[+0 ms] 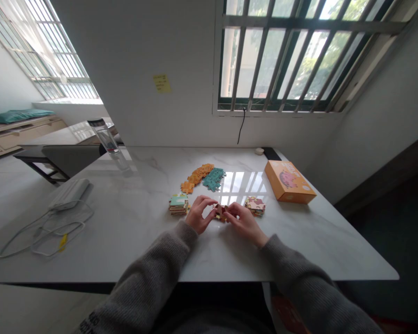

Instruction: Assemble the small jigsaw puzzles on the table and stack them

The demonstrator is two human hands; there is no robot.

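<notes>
Both of my hands meet over the middle of the white marble table (142, 241), pinching small puzzle pieces (220, 212) between them. My left hand (201, 214) curls its fingers on the left side of the pieces. My right hand (243, 221) grips them from the right. A stack of puzzle pieces (179, 204) lies just left of my left hand. Another stack (255, 205) lies just right of my right hand. Beyond my hands lie a joined orange strip (197, 177) and a joined teal patch (213, 179).
An orange puzzle box (288, 181) sits at the right of the table. A clear bottle (108, 143) stands at the back left. A white adapter with coiled cable (61, 211) lies at the left. A barred window and a wall with a yellow sticky note (162, 83) are behind.
</notes>
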